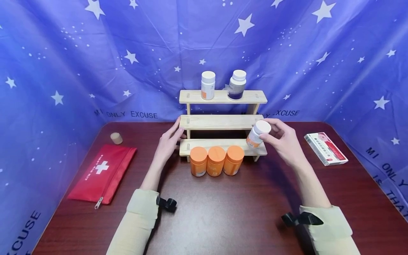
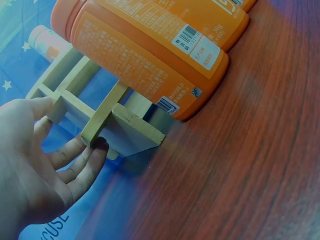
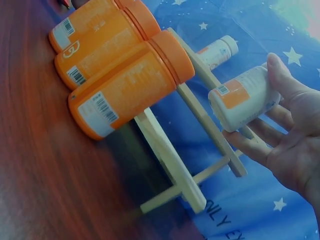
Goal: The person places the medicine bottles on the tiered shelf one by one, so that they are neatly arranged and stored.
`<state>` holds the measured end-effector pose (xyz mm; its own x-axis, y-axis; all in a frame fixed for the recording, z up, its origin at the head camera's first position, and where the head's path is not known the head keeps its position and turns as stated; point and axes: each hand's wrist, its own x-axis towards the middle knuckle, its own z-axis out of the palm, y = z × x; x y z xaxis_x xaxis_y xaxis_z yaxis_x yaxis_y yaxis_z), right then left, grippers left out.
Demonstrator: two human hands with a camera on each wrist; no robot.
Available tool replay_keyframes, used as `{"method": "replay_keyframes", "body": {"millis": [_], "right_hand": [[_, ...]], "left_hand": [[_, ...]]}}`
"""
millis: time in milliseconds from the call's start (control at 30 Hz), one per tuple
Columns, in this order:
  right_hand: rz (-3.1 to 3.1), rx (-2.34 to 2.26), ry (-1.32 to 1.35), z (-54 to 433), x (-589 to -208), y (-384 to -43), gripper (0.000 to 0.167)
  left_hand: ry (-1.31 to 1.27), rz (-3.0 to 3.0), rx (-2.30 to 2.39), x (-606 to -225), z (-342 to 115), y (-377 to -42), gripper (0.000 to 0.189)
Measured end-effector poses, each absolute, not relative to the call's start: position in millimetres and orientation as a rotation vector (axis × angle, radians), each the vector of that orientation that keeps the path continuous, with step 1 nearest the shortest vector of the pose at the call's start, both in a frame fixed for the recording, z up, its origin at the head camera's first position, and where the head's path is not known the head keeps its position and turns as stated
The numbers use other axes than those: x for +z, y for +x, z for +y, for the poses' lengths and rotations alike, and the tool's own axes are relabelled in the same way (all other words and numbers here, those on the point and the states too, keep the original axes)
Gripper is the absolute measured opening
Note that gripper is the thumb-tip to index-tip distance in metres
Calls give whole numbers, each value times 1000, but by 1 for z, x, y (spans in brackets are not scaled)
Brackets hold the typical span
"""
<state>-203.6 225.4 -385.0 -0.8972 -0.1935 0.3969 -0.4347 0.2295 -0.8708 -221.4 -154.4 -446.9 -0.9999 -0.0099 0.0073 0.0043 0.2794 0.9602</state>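
- The step in hand looks like bringing a white pill bottle (image 1: 255,137) to the tiered wooden rack (image 1: 220,122); the right hand (image 1: 285,140) pinches it, tilted, at the rack's four o'clock.
- At nine o'clock, the left hand (image 1: 170,139) curls its fingers about the rack's end, seemingly steadying it.
- Setting down would call for levelling the base, then easing the pinch.
- Smooth plastic cylinder, pale grained planks; squat orange jars (image 1: 215,163) at six o'clock, on a glossy reddish-brown worktop (image 1: 223,216).

Left grip (image 1: 167,142) loosely curved, right grip (image 1: 287,142) pinching
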Motion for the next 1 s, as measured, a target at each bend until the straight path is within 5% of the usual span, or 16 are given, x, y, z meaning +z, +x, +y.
{"method": "replay_keyframes", "body": {"millis": [1000], "right_hand": [[-2573,1796,697,123,-319,-274,40]], "left_hand": [[19,-2562,-1913,-406,-147,-199,55]]}}
